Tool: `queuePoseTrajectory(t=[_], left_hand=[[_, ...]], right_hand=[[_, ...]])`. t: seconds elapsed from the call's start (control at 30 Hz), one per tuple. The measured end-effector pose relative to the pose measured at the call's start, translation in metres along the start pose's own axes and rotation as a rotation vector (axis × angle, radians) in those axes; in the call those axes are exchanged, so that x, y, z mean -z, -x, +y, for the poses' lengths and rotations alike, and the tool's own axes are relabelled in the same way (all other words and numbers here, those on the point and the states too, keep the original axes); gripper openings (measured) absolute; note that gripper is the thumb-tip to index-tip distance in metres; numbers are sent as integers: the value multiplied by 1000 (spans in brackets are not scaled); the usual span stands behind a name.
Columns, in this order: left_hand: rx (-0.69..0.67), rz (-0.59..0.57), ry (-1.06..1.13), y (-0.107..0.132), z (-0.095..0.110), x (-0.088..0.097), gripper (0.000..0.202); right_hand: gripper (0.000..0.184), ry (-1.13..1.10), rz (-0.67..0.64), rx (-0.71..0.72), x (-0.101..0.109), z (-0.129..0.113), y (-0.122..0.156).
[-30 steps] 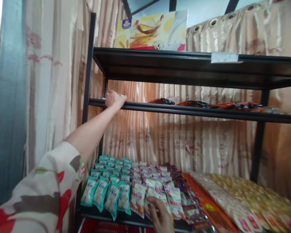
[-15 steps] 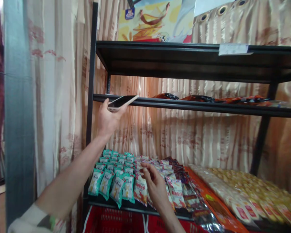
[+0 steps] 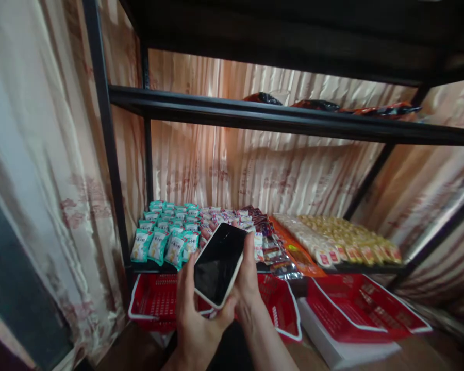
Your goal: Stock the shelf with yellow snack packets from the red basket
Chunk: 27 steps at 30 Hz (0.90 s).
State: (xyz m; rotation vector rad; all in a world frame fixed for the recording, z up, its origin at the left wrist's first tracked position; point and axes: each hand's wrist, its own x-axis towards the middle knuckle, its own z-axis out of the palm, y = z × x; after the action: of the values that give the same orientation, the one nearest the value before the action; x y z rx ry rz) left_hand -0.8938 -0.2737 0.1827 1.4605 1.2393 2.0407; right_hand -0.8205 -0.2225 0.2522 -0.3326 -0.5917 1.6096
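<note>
A smartphone point(image 3: 220, 263) with a dark screen and pale case sits in both my hands, low in the middle of the view. My left hand point(image 3: 195, 317) cradles it from below and the left, fingers curled round its edge. My right hand point(image 3: 248, 275) grips its right side, thumb and fingers closed on the case. Behind the phone lies a black shelf point(image 3: 154, 267) of snack packets: teal ones point(image 3: 164, 239) at the left, red-and-white ones point(image 3: 226, 215) in the middle.
Black metal shelving point(image 3: 255, 116) stands against a striped satin curtain point(image 3: 201, 165). Orange and yellow packets point(image 3: 340, 239) fill the shelf's right part. Red plastic baskets point(image 3: 156, 301) and trays point(image 3: 355, 312) sit on the floor below. Dark packets point(image 3: 328, 105) lie on the upper shelf.
My left hand took the phone off the upper shelf and brought it down in front of me. My right hand left the packets and closed on the phone. The view dropped lower.
</note>
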Motion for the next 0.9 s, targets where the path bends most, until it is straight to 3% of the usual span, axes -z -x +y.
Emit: queuePoseTrajectory(t=[0.1,0.2,0.33,0.4,0.47,0.57,0.7,0.9], left_hand=[[189,-84,50,16,-1,-5,83],[412,-172,342,25,7,-6,90],[786,-131,761,22,18,0,55],[1004,-159,925,19,18,2,41],[1136,-235,1077,17,13,2,35],[1168,-402,1266,18,6,1,36],[1160,-575,1380,20,2,-1,53],[1145,-500,1305,19,-1,3,61]], right_hand=[[51,-96,91,17,19,2,1],[49,-112,73,-49,36,-1,-1],[52,-79,9,-157,54,-6,-2],[56,-46,-20,-185,58,-5,0],[61,-4,-57,-190,58,-4,2],[65,65,-89,-203,54,-3,6],[67,205,-86,-229,49,-6,11],[68,335,9,-279,53,0,12]])
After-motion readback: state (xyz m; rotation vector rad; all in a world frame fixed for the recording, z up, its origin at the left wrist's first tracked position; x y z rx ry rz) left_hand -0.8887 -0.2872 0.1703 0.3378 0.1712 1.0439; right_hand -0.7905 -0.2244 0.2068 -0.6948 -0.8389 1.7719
